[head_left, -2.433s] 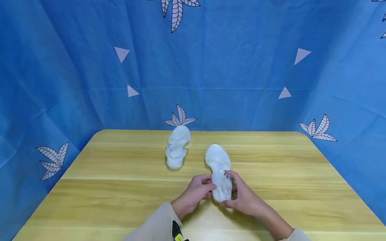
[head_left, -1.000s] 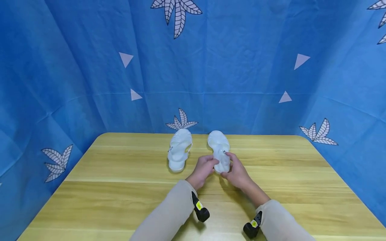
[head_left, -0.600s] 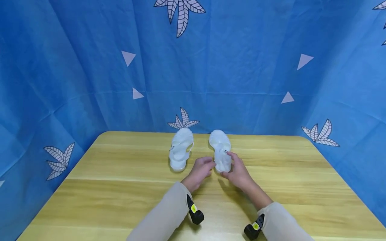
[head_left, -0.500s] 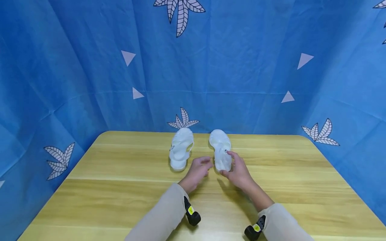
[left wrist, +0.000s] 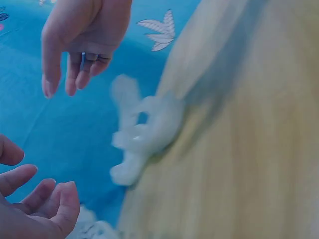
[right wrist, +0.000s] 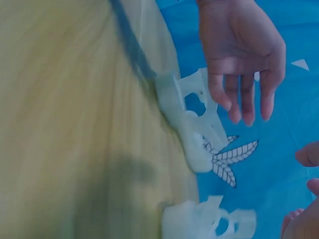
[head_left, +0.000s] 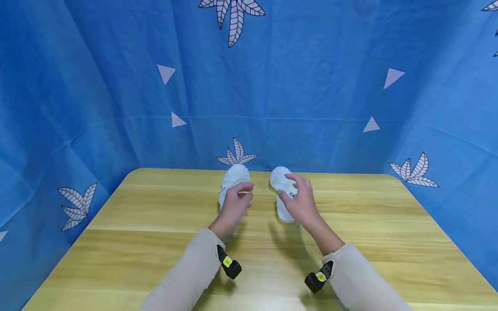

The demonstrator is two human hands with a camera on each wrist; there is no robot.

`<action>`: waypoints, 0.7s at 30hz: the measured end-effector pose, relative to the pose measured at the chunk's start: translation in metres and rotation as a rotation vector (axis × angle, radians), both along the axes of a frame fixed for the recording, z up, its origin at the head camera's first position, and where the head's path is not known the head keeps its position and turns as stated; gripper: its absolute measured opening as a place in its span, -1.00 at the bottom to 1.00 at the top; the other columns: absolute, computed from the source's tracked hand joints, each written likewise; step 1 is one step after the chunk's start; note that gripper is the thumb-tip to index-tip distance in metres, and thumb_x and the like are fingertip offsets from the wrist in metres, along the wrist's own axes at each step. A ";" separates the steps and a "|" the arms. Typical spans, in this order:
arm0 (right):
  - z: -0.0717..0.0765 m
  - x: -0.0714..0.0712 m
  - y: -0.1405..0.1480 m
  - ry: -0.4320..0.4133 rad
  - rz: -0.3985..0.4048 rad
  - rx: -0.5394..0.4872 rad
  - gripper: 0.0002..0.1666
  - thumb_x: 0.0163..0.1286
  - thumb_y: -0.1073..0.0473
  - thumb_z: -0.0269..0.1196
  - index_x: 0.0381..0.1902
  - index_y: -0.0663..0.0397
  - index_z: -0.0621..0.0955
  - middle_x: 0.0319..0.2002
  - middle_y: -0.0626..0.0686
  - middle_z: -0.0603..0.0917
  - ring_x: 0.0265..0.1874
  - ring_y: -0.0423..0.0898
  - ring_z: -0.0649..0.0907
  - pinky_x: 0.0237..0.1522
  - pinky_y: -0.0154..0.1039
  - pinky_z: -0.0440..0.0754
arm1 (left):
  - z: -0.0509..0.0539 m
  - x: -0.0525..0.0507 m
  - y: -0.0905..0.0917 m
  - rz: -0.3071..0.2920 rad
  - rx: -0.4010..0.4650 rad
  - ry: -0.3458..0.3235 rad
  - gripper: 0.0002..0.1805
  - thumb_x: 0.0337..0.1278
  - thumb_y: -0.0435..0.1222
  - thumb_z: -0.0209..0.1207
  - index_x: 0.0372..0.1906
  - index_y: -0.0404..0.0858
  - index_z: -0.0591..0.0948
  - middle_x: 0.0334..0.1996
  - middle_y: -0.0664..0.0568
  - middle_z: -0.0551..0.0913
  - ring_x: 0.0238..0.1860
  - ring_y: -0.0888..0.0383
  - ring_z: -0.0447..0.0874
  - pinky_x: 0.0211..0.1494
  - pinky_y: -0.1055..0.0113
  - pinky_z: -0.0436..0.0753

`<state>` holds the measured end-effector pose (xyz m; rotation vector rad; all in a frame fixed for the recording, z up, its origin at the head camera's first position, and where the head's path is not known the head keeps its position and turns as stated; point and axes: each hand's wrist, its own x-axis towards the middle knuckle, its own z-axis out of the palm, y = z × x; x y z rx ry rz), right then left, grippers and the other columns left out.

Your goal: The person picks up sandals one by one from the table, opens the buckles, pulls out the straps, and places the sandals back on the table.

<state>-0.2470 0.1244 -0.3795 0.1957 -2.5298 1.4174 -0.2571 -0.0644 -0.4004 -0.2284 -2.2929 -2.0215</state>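
Two white sandals lie side by side near the table's back edge, toes toward the curtain. My left hand (head_left: pixel 231 205) hovers above the left sandal (head_left: pixel 234 174), covering its heel in the head view. My right hand (head_left: pixel 305 203) is raised over the right sandal (head_left: pixel 285 212), thumb and fingers apart around air; a small buckle shows between them. In the left wrist view the right sandal (left wrist: pixel 159 122) is blurred, with my right hand (left wrist: pixel 87 37) above. The right wrist view has the left sandal (right wrist: pixel 172 99) beside my left hand (right wrist: pixel 244 55), fingers loosely extended, holding nothing.
The wooden table (head_left: pixel 155 250) has rounded back corners. A blue curtain (head_left: pixel 311 86) with white leaves and triangles hangs behind it and along both sides. Black wrist cameras (head_left: pixel 232 268) sit on the sleeves.
Both hands held the right sandal and slid it back beside the left one. My left hand let go and moved left over the left sandal; my right hand has since released and lifted.
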 end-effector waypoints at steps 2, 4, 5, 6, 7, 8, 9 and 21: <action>0.004 -0.004 -0.005 -0.001 0.015 0.006 -0.43 0.27 0.18 0.23 0.23 0.12 0.39 0.21 0.25 0.28 0.18 0.22 0.37 0.08 0.08 0.44 | 0.008 -0.004 -0.006 0.039 0.019 0.012 -0.69 0.17 -0.45 0.04 0.02 -0.38 0.57 -0.02 -0.23 0.56 -0.17 0.05 0.58 -0.19 0.20 0.67; 0.007 -0.008 -0.010 0.000 0.034 -0.001 -0.46 0.28 0.19 0.22 0.21 0.14 0.41 0.17 0.24 0.33 0.15 0.19 0.42 0.04 0.05 0.49 | 0.015 -0.009 -0.012 0.081 0.025 0.017 -0.70 0.16 -0.45 0.04 0.01 -0.37 0.57 -0.04 -0.21 0.57 -0.19 0.06 0.57 -0.20 0.19 0.67; 0.008 -0.010 -0.013 0.002 0.047 -0.008 -0.48 0.28 0.20 0.22 0.20 0.16 0.43 0.16 0.23 0.37 0.13 0.18 0.45 0.03 0.03 0.51 | 0.017 -0.011 -0.015 0.107 0.012 0.017 -0.70 0.16 -0.44 0.05 0.01 -0.36 0.58 -0.05 -0.19 0.58 -0.19 0.06 0.57 -0.20 0.19 0.67; 0.008 -0.013 -0.015 0.002 0.060 -0.015 -0.50 0.29 0.21 0.21 0.18 0.17 0.45 0.14 0.23 0.40 0.11 0.16 0.48 0.01 0.01 0.53 | 0.020 -0.014 -0.019 0.135 -0.010 0.013 -0.70 0.16 -0.43 0.05 0.01 -0.33 0.58 -0.05 -0.16 0.59 -0.17 0.05 0.57 -0.18 0.22 0.66; 0.008 -0.015 -0.018 -0.002 0.073 -0.026 -0.53 0.29 0.22 0.21 0.15 0.19 0.47 0.13 0.23 0.44 0.08 0.15 0.51 -0.03 -0.02 0.56 | 0.022 -0.017 -0.024 0.162 -0.043 0.015 -0.69 0.16 -0.42 0.06 0.02 -0.32 0.58 -0.04 -0.14 0.59 -0.14 0.04 0.56 -0.16 0.23 0.65; 0.008 -0.017 -0.021 -0.006 0.085 -0.033 -0.55 0.29 0.23 0.20 0.14 0.22 0.48 0.11 0.22 0.48 0.05 0.13 0.54 -0.08 -0.06 0.59 | 0.023 -0.020 -0.028 0.186 -0.077 0.009 -0.69 0.17 -0.40 0.06 0.03 -0.30 0.57 -0.03 -0.12 0.58 -0.12 0.04 0.55 -0.14 0.24 0.63; 0.007 -0.019 -0.024 -0.014 0.093 -0.039 -0.57 0.29 0.25 0.20 0.11 0.23 0.50 0.10 0.22 0.51 0.02 0.12 0.57 -0.12 -0.09 0.61 | 0.025 -0.023 -0.033 0.207 -0.114 0.004 -0.68 0.18 -0.38 0.06 0.04 -0.29 0.57 -0.01 -0.11 0.57 -0.09 0.02 0.53 -0.10 0.23 0.61; -0.012 -0.045 -0.066 -0.227 0.071 0.027 -0.58 0.35 0.20 0.14 0.12 0.27 0.52 0.02 0.19 0.60 -0.01 0.07 0.60 -0.11 -0.14 0.61 | 0.000 -0.044 -0.066 0.246 -0.294 -0.194 -0.61 0.25 -0.28 0.09 0.11 -0.39 0.50 0.02 -0.22 0.52 0.08 -0.09 0.46 0.13 0.09 0.50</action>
